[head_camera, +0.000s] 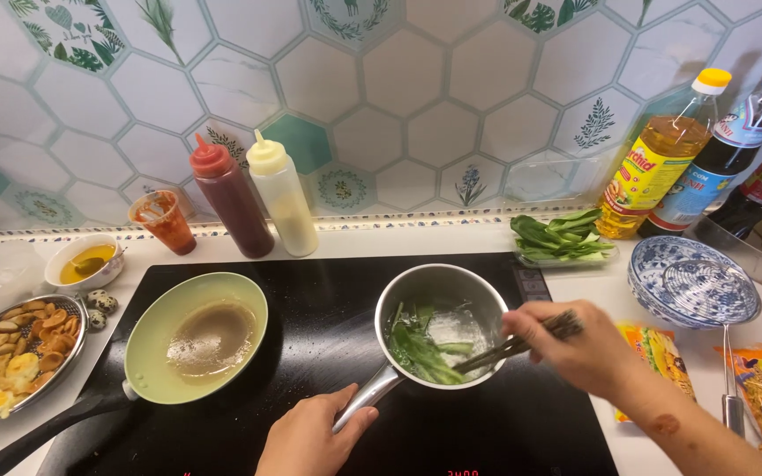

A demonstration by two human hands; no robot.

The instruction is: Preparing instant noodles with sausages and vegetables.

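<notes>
Chopsticks point(522, 342) we pinch closed in our right hand point(588, 351), stirring greens point(421, 351) in the pot point(441, 286); our left hand point(310, 438) grips tightly its handle point(365, 402).

Two hands are at work: the left hand point(310, 438) with its fingers curled on the handle of one steel saucepan point(441, 322), the right hand point(586, 348) pinching one pair of chopsticks point(522, 342) whose tips dip into that pan. To the left of the left fingers sits one green frying pan point(196, 337), and beyond it stand two squeeze bottles point(257, 196), one red and one pale yellow. Beyond the right fingers are three tall bottles point(690, 159), and to their right one stack of blue-patterned bowls point(691, 284) and two noodle packets point(756, 388).
</notes>
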